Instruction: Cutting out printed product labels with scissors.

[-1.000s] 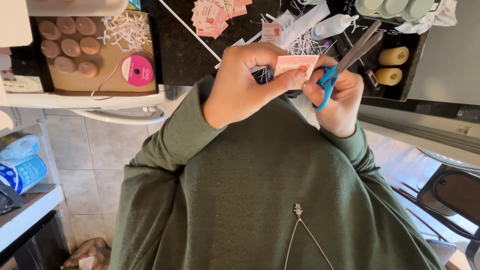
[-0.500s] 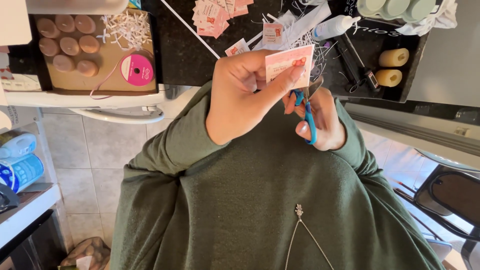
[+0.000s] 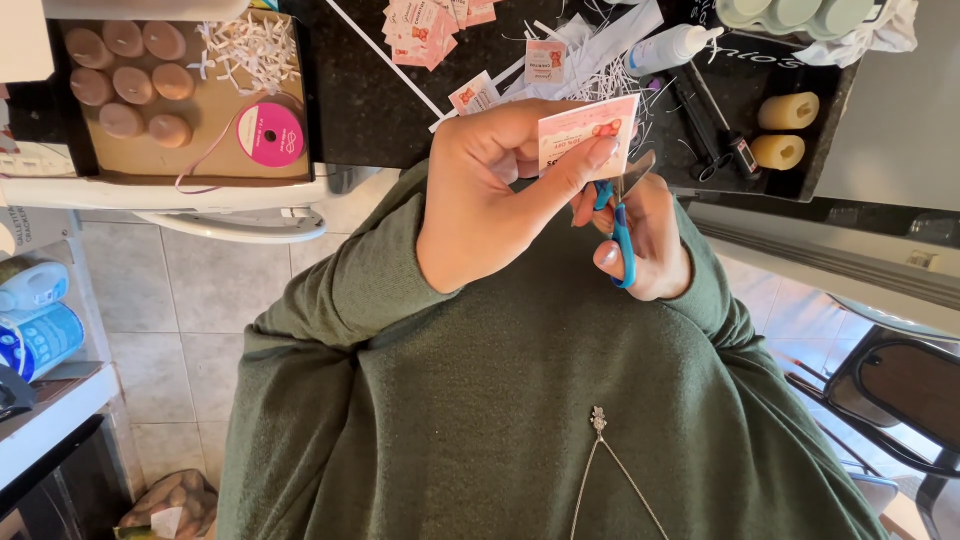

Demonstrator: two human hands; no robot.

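L hand [image 3: 490, 200] pinches a small pink-and-white paper tag [image 3: 590, 135] by its lower edge, thumb in front, fingers curled behind, held up off the dark countertop [image 3: 370, 100] just over its near edge. R hand [image 3: 645, 240] is closed through the blue-handled scissors [image 3: 620, 220], blades pointing up w/ tips right at the tag's bottom-right side; can't tell if the blades bite paper yet. To trim well, I'd judge: keep the L pinch close to the cut line so the tag doesn't flop, fingertips clear of the blades, cut w/ the inner part of the blades, and turn the tag, not the scissors. More tags [image 3: 425, 25] lie toward the counter's far edge, w/ white paper shreds [image 3: 590, 60] and a glue bottle [image 3: 670, 45] nearby. At the far-left corner a cardboard box [image 3: 200, 160] holds round brown pieces and a pink ribbon spool [image 3: 270, 135].
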